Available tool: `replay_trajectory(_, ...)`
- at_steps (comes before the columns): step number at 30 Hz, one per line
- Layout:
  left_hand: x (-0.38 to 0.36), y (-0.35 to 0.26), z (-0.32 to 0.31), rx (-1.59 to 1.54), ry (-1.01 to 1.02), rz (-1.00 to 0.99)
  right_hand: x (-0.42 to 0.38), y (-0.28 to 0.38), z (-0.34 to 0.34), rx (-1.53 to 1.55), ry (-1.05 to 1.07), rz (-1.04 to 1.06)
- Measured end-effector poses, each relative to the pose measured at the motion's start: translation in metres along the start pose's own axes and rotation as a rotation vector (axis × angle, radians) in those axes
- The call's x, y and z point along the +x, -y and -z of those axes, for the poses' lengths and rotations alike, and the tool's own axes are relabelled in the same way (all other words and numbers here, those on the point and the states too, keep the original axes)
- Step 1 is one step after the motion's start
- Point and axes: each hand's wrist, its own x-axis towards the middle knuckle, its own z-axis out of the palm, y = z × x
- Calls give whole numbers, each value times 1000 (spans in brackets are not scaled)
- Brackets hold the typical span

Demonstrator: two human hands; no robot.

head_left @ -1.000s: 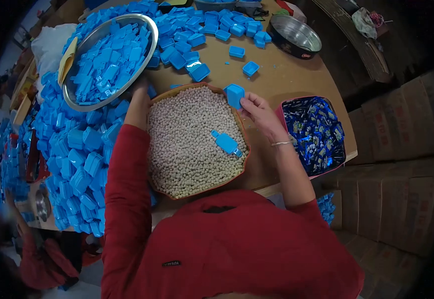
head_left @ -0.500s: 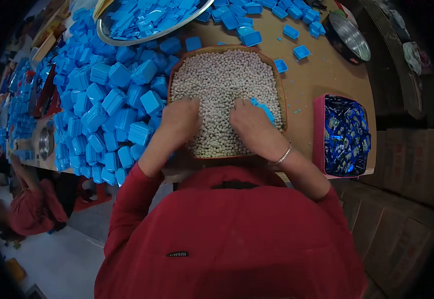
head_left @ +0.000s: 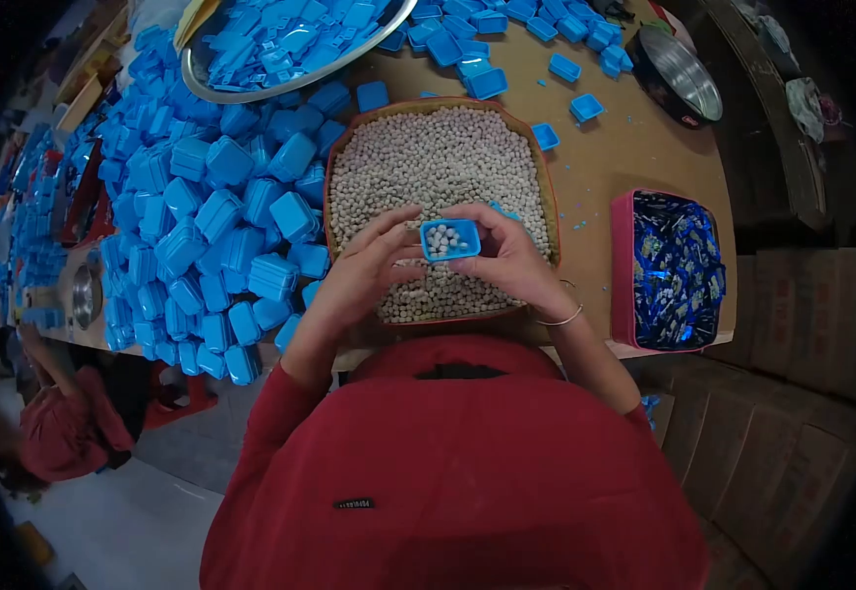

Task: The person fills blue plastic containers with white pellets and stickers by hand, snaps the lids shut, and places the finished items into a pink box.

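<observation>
Between thumb and fingers, my right hand (head_left: 509, 264) grips a small blue plastic box (head_left: 451, 258), its hollow side up and several pale round beads (head_left: 443, 236) inside. My left hand (head_left: 369, 264) is at the box's left side, fingers apart, fingertips near its edge. Both hands are over a shallow tray with a red rim (head_left: 554, 197), filled with the same pale beads (head_left: 438, 147). Part of another blue piece (head_left: 502, 209) shows behind my right fingers.
Closed blue boxes (head_left: 216, 216) lie heaped at left. A metal basin (head_left: 295, 87) of blue parts and loose blue box halves (head_left: 487, 84) are at the back. On the right stand a pink-sided container (head_left: 622, 270) with dark blue wrappers and a metal bowl (head_left: 678, 74). A person (head_left: 64, 423) sits far left.
Both hands have risen from the beads and come closer together. The blue box in my right hand now shows upright with beads in it. My left fingers have spread apart.
</observation>
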Motion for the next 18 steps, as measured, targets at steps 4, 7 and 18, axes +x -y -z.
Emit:
replay_trajectory(4, 1, 13, 1, -54, -43, -54, 10, -6, -14, -500, 25, 328)
replay_trajectory(7, 0, 15, 16, -26, -181, -86, -7, 11, -19, -1101, -108, 201)
replay_trajectory(18, 5, 18, 18, 9, -178, -3, -5, 3, -7, -983, 30, 221)
